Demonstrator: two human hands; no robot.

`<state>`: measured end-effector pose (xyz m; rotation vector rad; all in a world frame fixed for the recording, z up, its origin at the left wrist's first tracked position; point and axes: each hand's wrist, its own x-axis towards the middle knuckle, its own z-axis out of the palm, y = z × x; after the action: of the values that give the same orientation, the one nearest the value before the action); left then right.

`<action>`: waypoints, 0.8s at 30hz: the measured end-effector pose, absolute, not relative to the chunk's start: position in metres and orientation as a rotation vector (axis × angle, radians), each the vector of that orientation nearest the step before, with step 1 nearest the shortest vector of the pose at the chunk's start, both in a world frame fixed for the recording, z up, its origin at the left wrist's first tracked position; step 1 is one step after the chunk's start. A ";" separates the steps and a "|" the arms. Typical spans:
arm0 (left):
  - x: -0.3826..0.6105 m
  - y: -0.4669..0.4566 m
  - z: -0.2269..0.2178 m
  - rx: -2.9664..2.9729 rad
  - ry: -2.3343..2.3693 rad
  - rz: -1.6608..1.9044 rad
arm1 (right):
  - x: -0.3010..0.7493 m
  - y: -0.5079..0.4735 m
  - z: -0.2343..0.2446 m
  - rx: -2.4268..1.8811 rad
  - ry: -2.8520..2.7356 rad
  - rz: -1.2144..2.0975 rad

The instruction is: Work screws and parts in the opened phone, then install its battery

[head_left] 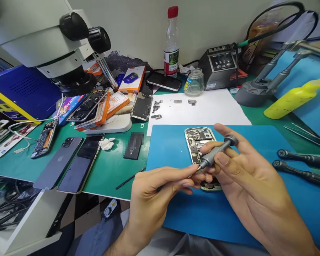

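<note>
My right hand (245, 170) holds a grey precision screwdriver (216, 153) between thumb and fingers, its cap under the index finger and its tip pointing left. My left hand (160, 192) pinches at that tip with thumb and index finger; whatever lies between them is too small to make out. Both hands hover over an opened phone (200, 140) with its internals exposed. The phone lies on a blue mat (176, 149), partly hidden by the fingers.
Two more screwdrivers (304, 165) and tweezers (306, 135) lie on the right. A white sheet (216, 110) holds small parts. Phones (69, 161), boxes and a microscope (56, 39) crowd the left. A bottle (172, 42), glass jar (194, 82), soldering station (220, 65) and yellow bottle (293, 97) stand behind.
</note>
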<state>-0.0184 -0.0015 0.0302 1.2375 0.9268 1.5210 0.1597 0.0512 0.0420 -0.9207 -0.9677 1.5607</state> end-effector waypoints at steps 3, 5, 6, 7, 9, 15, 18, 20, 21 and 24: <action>-0.019 -0.002 0.028 1.287 0.953 1.518 | 0.160 0.051 0.042 -0.941 -0.953 1.550; -0.019 -0.002 0.027 1.325 0.960 1.516 | 0.161 0.050 0.043 -0.938 -0.953 1.548; -0.019 -0.002 0.026 1.341 0.960 1.514 | 0.162 0.050 0.042 -0.937 -0.954 1.548; -0.019 -0.003 0.026 1.354 0.958 1.513 | 0.162 0.050 0.042 -0.937 -0.954 1.545; -0.018 -0.003 0.025 1.376 0.959 1.516 | 0.163 0.050 0.042 -0.942 -0.951 1.543; -0.017 -0.007 0.027 1.367 0.974 1.489 | 0.164 0.051 0.041 -0.985 -0.952 1.548; -0.018 -0.008 0.027 1.375 0.952 1.501 | 0.165 0.051 0.041 -1.001 -0.957 1.526; -0.018 -0.007 0.027 1.378 0.958 1.496 | 0.165 0.051 0.040 -0.996 -0.962 1.518; -0.019 -0.007 0.027 1.378 0.964 1.489 | 0.165 0.050 0.040 -0.993 -0.962 1.520; -0.020 -0.007 0.028 1.372 0.966 1.483 | 0.166 0.050 0.040 -0.997 -0.954 1.531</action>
<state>-0.0196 -0.0068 0.0278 1.3722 0.9659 1.4832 0.1658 0.0502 0.0403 -0.9974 -0.9537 1.5306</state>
